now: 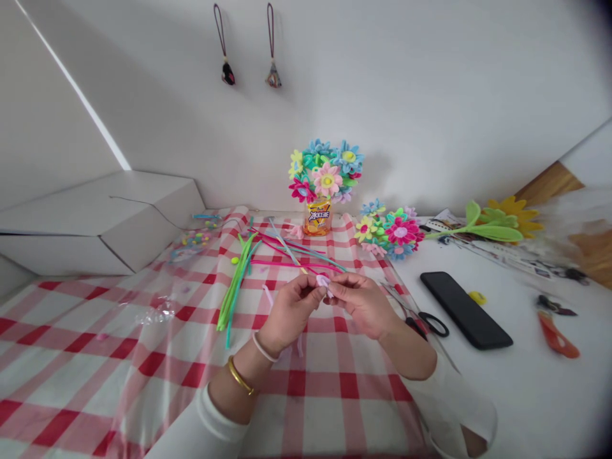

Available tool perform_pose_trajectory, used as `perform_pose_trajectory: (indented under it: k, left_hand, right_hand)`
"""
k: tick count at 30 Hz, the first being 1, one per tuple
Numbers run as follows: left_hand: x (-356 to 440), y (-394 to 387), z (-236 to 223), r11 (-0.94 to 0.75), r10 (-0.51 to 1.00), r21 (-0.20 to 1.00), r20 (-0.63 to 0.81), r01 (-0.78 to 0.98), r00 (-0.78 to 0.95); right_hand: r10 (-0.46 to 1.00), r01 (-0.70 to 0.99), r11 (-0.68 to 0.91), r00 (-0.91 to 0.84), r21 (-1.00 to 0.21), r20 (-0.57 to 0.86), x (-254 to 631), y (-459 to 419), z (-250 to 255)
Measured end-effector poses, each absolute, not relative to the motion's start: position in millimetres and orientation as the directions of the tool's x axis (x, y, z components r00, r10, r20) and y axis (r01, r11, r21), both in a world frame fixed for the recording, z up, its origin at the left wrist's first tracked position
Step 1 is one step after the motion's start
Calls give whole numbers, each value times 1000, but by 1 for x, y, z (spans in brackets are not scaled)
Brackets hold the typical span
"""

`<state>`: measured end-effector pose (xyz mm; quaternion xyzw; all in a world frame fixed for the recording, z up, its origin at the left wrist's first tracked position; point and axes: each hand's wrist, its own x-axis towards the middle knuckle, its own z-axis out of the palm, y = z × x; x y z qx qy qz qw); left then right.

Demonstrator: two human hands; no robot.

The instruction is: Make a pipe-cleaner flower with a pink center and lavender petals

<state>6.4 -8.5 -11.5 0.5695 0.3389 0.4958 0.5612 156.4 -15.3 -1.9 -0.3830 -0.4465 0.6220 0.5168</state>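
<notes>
Between my two hands, above the checked cloth, is a small looped piece of pale lilac pipe cleaner [322, 280]. My left hand [297, 307] pinches it from the left between thumb and fingers. From the other side my right hand [361, 299] grips it with thumb and forefinger, so both hands are closed on it. Fingertips hide part of its shape. Just beyond them lie pink pipe cleaners [296, 264] in a loose crossing pile. A bundle of green pipe cleaners [235, 287] rests to the left of my left hand. Scissors with black handles [434, 324] lie beside my right forearm.
A bouquet of pipe-cleaner flowers [326, 175] stands in an orange labelled container [317, 218] by the wall. More flowers [396, 231] lie to its right. A black phone [466, 310] is on the white surface. At left are a white box [138, 223] and small coloured pompoms [196, 238].
</notes>
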Motion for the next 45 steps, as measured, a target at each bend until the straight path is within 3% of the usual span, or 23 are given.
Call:
perform_pose_trajectory:
  k: [3,8,17,23,30,37,45]
  left_hand:
    - [5,-8,-9,-83,944,979,136,-184,300]
    - [3,-8,-6,126,903,958,-4,-256,429]
    - [7,-6,-12,208,941,902,-79,-379,328]
    - [9,-2,-23,83,969,937,4,-339,247]
    - [11,-6,-16,99,964,918,7,-385,265]
    - [8,-5,-17,34,961,931,69,-363,268]
    - [-1,-5,-8,117,920,975,-36,-187,389]
  right_hand:
    - [988,-189,8,-149,-982,37,158,-17,2]
    - [972,219,157,-208,-963,111,164,-20,10]
    - [857,510,513,-340,-690,386,159,-26,7]
    - [837,602,544,-345,-584,425,154,-25,1]
    - [890,526,456,-253,-719,380,154,-24,0]
    - [882,519,472,-278,-713,382,153,-24,0]
    - [864,590,483,-202,-647,461,154,-25,0]
